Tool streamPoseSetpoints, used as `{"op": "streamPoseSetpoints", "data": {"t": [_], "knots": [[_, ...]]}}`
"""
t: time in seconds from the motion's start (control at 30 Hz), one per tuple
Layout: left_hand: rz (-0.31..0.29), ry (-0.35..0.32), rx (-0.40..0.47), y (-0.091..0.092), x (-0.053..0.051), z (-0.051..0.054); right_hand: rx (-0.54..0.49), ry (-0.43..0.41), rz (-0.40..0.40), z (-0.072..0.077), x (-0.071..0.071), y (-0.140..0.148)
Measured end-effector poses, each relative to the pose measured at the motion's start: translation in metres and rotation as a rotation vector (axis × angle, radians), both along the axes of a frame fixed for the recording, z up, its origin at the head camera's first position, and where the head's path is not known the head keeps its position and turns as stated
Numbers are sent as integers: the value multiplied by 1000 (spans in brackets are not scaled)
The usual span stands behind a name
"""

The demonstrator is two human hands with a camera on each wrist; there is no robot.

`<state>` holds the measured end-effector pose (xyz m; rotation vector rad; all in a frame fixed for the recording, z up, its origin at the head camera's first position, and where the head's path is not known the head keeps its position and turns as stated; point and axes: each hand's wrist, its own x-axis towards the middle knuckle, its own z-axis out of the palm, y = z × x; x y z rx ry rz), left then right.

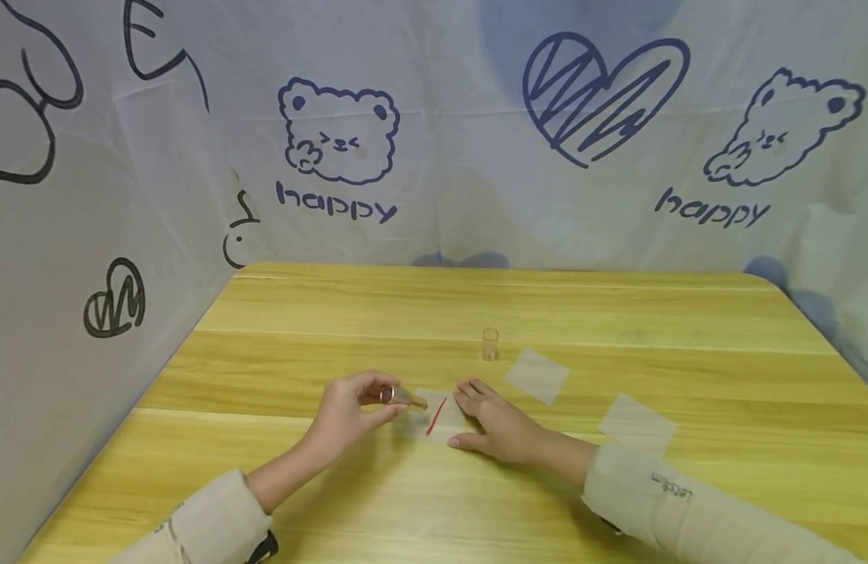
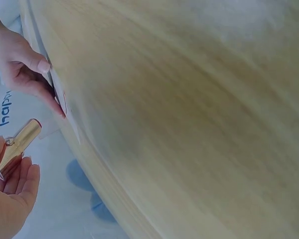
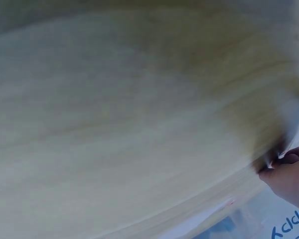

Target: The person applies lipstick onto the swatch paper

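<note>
Gold tube (image 1: 399, 395), pinched at its broad end between thumb and fingers of the left hand (image 1: 345, 411), slimmer end over the marked paper square (image 1: 455, 419); probably light, rigid and slick, best held by that broad barrel, away from a tip likely soft and fragile. Beyond the tip, red stroke (image 1: 436, 416), then right hand (image 1: 500, 427), fingers extended and resting on thin, easily shifted paper. Past those fingertips, clear cylinder (image 1: 490, 343), standing upright, apparently light and easily knocked over.
</note>
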<state>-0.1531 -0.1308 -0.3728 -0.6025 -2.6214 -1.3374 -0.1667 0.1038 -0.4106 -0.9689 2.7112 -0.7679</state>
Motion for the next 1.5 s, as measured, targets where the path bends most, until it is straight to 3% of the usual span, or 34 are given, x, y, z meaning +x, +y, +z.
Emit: {"op": "streamPoseSetpoints", "data": {"t": [0.37,0.73,1.03,1.5], "knots": [[1,55,-2,5,-3,5,-61,-15,-21,3,-1,4],[12,206,70,16,-11,5,-136,100,-73,19,-3,22],[8,179,121,33,-19,5,-173,218,-123,19,-8,47],[-22,143,157,60,-27,9,-133,237,-240,19,-8,82]]}}
